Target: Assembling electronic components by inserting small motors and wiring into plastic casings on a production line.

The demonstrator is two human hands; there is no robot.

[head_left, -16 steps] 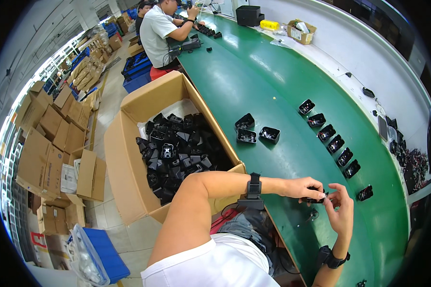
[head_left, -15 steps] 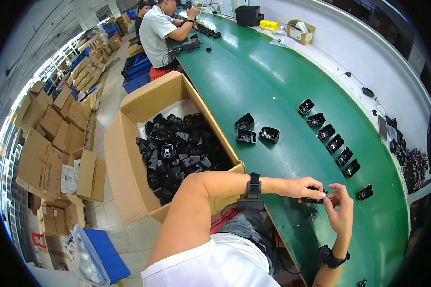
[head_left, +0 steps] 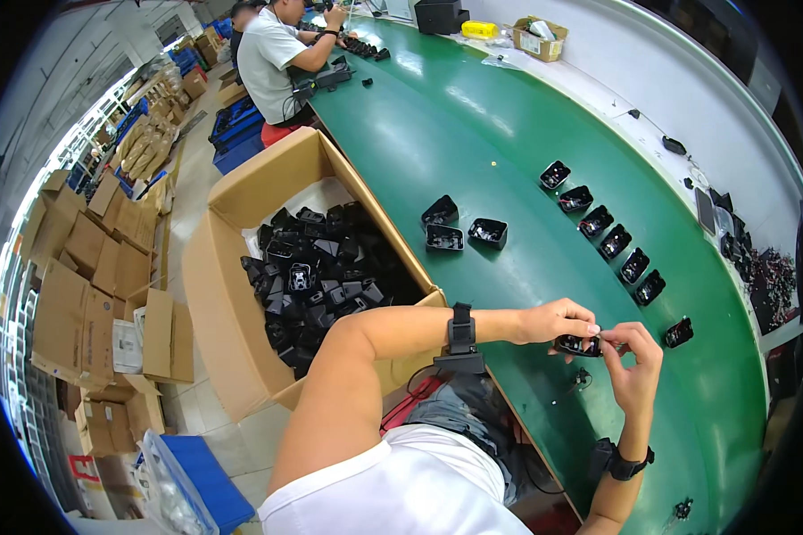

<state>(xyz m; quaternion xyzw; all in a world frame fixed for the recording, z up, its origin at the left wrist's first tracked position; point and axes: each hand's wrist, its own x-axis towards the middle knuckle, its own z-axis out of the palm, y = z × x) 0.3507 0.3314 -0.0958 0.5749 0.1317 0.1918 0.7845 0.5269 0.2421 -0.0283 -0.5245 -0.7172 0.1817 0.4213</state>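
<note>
My left hand is closed around an open black plastic housing, held just over the green table with its hollow side up. At the rim of that housing, my right hand has its thumb and forefinger pinched together; whatever lies between them is too small to make out. A small dark part with thin wires lies on the table below my hands. Beyond them stands a curving row of similar black housings, with a single housing nearest my right hand. Three more housings sit together farther left.
A large open carton full of black plastic parts stands against the table's left edge. Loose small parts lie heaped at the right wall. At the far end, a person works at the green table.
The view has shifted slightly. The housing in my left hand has tipped so its hollow inside shows more, and my right fingers have closed in at its rim.
</note>
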